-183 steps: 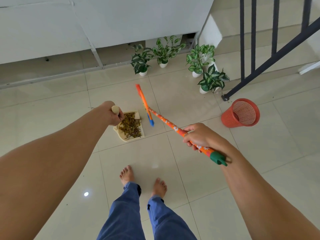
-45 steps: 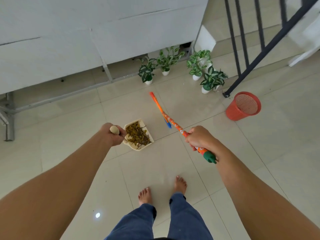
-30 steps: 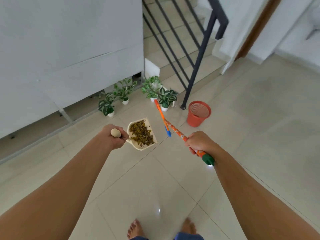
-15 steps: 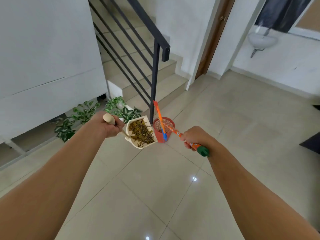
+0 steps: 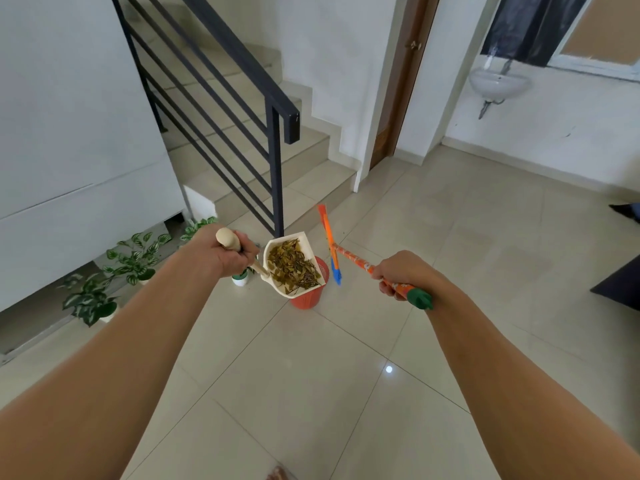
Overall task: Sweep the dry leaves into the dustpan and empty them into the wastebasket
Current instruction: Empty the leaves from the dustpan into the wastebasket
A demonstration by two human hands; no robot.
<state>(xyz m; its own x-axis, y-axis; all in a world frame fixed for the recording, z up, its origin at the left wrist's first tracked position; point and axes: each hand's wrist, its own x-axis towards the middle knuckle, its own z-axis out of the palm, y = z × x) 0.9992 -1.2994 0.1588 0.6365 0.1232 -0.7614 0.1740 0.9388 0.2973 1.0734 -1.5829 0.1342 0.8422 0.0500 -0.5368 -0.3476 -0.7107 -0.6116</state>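
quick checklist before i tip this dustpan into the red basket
1. Firm grip: the left hand holds the dustpan by its handle: ok.
2. All dry leaves inside the pan, none falling: ok.
3. The wastebasket upright: ok.
4. Pan lip directly over the basket mouth: cannot tell; they overlap in view, but depth is unclear.
5. The broom, gripped by the right hand, held off to the basket's right: ok.
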